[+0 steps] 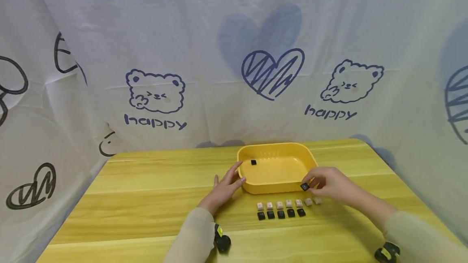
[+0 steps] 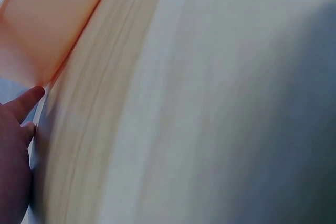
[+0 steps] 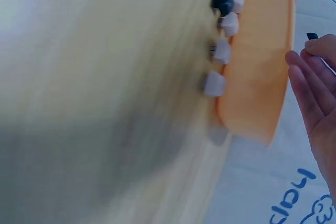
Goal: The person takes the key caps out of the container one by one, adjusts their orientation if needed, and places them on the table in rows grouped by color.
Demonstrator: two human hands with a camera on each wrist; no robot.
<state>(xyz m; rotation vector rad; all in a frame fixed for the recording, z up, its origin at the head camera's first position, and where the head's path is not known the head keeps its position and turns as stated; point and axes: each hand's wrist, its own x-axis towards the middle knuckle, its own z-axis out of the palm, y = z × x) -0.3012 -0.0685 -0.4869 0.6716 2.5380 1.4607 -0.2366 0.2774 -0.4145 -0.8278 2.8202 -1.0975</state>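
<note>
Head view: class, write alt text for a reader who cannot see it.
A right hand pinches a black keycap at a yellow tray; the left hand touches the tray. Pale and black keycap rows lie on the table.

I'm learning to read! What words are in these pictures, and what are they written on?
"happy" under the left bear drawing on the white cloth backdrop.
"happy" under the right bear drawing on that cloth.
Small keycaps on the table: any letters too small to read.
</note>
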